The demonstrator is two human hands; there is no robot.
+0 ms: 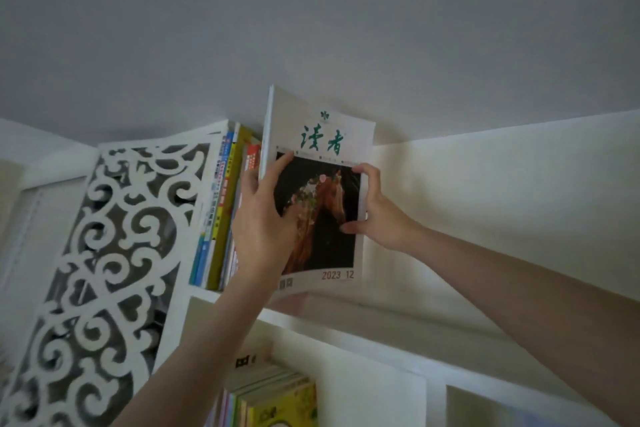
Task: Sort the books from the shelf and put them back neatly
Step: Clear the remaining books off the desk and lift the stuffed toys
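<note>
A white magazine (332, 135) with green characters, a horse picture and "2023 12" on its cover stands upright on the top shelf (346, 319) of a white bookcase. My left hand (263, 218) grips its spine edge, thumb on the cover and fingers behind. At the opposite edge my right hand (374, 208) pinches the cover between thumb and fingers. Directly left of the magazine stands a row of upright books (221, 211) with blue, yellow and red spines.
A white carved fretwork side panel (114, 253) closes the shelf's left end. On the shelf below, more books (277, 399) stand upright, one yellow-green. To the right of the magazine the top shelf's white back wall (502, 218) is bare.
</note>
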